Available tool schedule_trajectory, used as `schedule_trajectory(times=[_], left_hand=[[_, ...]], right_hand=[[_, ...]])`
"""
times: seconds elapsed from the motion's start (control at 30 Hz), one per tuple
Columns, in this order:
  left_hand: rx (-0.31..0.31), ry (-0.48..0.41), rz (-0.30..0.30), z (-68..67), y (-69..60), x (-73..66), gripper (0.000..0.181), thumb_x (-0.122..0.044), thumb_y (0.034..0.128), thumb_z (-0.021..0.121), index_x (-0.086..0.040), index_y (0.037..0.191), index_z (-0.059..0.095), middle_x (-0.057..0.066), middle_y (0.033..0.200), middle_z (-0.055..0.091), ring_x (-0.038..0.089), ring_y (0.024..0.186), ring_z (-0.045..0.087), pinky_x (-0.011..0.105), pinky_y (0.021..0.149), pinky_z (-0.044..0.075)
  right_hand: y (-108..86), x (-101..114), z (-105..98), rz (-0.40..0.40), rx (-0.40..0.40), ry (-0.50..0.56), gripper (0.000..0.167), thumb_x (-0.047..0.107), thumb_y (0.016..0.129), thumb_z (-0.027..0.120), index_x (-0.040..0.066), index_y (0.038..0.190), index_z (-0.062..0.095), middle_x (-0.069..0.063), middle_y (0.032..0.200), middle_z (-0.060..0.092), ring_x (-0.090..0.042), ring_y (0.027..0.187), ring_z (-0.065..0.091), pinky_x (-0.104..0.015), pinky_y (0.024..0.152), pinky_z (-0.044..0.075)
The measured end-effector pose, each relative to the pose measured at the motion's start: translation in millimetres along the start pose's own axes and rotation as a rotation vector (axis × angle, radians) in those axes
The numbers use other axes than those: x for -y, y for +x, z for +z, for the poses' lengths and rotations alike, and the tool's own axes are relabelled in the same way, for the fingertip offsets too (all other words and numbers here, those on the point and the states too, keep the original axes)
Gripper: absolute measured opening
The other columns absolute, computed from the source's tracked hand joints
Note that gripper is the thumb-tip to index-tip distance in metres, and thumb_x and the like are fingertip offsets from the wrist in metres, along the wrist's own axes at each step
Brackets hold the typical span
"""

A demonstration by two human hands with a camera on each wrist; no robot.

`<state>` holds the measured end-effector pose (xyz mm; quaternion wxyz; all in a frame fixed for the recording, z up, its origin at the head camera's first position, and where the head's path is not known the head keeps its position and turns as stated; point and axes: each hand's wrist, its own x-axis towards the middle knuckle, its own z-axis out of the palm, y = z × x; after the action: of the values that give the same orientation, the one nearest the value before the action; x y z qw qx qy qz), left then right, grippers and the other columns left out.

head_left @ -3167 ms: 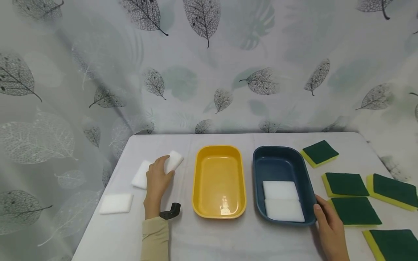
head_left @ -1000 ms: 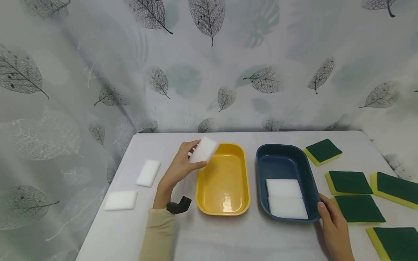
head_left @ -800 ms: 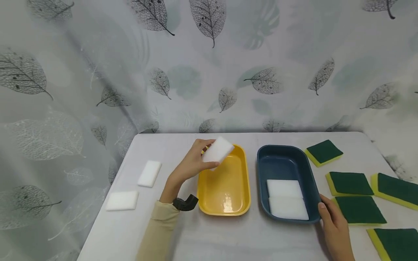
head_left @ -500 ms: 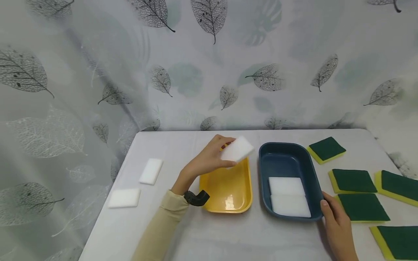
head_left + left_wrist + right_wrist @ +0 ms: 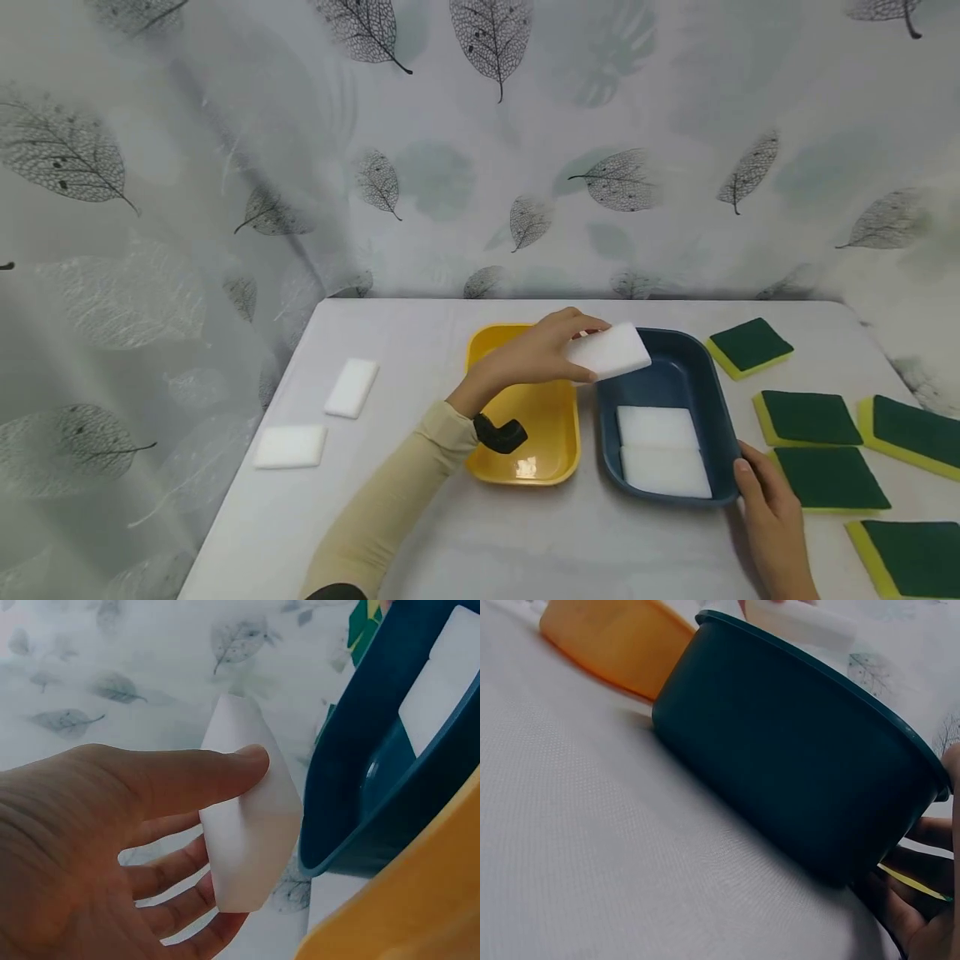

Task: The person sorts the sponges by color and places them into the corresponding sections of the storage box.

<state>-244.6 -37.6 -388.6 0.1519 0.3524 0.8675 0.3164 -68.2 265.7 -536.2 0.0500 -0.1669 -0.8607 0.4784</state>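
My left hand [image 5: 536,354] pinches a white sponge [image 5: 611,352] between thumb and fingers, raised over the far left rim of the dark blue tray [image 5: 660,332]. In the left wrist view the thumb presses the white sponge [image 5: 251,825] on its near side, with the fingers behind it. Two white sponges [image 5: 663,471] lie side by side in the front part of the tray. My right hand [image 5: 776,521] grips that tray at its front right corner, thumb at the rim. In the right wrist view its fingers [image 5: 911,874] lie against the tray's outer wall.
A yellow tray [image 5: 525,477] stands left of the blue one, partly behind my left forearm. Two white sponges, one farther back [image 5: 352,388] and one nearer [image 5: 290,447], lie at the table's left. Several green-and-yellow scouring sponges [image 5: 810,418] lie on the right. A leaf-patterned curtain hangs behind the table.
My left hand has lifted a white sponge from the left of the table and carried it right, across the yellow tray to the blue one. The right hand keeps its grip on the blue tray.
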Motion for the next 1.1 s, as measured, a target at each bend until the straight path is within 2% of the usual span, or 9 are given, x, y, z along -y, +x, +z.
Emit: schedule_trajectory(times=[0.23, 0.47, 0.63, 0.8, 0.97, 1.1], left_hand=[[0.019, 0.111, 0.026, 13.4, 22.8, -2.0, 0.062, -0.030, 0.0931, 0.080, -0.018, 0.149, 0.056, 0.002, 0.145, 0.059, 0.015, 0.126, 0.055, 0.023, 0.108, 0.045], [0.052, 0.230, 0.023, 29.3, 45.6, -13.2, 0.058, -0.033, 0.0934, 0.079, -0.022, 0.147, 0.059, -0.002, 0.146, 0.059, 0.012, 0.126, 0.055, 0.022, 0.111, 0.044], [0.066, 0.280, 0.020, 42.7, 59.7, -21.4, 0.053, -0.031, 0.0930, 0.080, -0.026, 0.142, 0.062, -0.005, 0.145, 0.060, 0.010, 0.124, 0.055, 0.021, 0.109, 0.045], [0.077, 0.333, -0.016, 54.9, 71.6, -30.2, 0.046, -0.033, 0.0902, 0.083, -0.027, 0.133, 0.066, -0.007, 0.141, 0.061, 0.009, 0.117, 0.057, 0.021, 0.100, 0.049], [0.112, 0.435, -0.068, 64.8, 80.9, -35.1, 0.040, -0.036, 0.0886, 0.084, -0.027, 0.123, 0.067, -0.010, 0.128, 0.061, 0.006, 0.105, 0.055, 0.019, 0.089, 0.050], [0.128, 0.510, -0.112, 70.2, 85.8, -34.9, 0.035, -0.039, 0.0885, 0.083, -0.029, 0.117, 0.067, -0.012, 0.120, 0.058, 0.006, 0.102, 0.054, 0.019, 0.088, 0.049]], right_hand=[[0.9, 4, 5, -0.028, 0.013, 0.003, 0.058, 0.040, 0.113, 0.038, 0.003, 0.157, 0.042, -0.026, 0.151, 0.050, 0.026, 0.107, 0.032, 0.007, 0.084, 0.029], [1.6, 4, 6, -0.045, -0.003, 0.002, 0.056, 0.039, 0.113, 0.039, 0.003, 0.155, 0.045, -0.027, 0.147, 0.051, 0.026, 0.108, 0.034, 0.007, 0.085, 0.030], [0.6, 3, 3, -0.020, -0.010, 0.001, 0.057, 0.040, 0.113, 0.038, 0.004, 0.156, 0.044, -0.026, 0.150, 0.050, 0.025, 0.108, 0.033, 0.007, 0.084, 0.029], [-1.0, 1, -1, 0.016, -0.002, -0.012, 0.058, 0.041, 0.113, 0.036, 0.004, 0.158, 0.041, -0.025, 0.154, 0.048, 0.024, 0.106, 0.030, 0.008, 0.082, 0.027], [-0.5, 0, -2, 0.014, 0.010, -0.016, 0.059, 0.042, 0.113, 0.036, 0.004, 0.159, 0.040, -0.025, 0.155, 0.048, 0.024, 0.107, 0.030, 0.008, 0.082, 0.027], [0.0, 0, 0, 0.011, 0.014, -0.014, 0.059, 0.042, 0.113, 0.037, 0.004, 0.158, 0.041, -0.025, 0.154, 0.048, 0.025, 0.106, 0.030, 0.008, 0.082, 0.028]])
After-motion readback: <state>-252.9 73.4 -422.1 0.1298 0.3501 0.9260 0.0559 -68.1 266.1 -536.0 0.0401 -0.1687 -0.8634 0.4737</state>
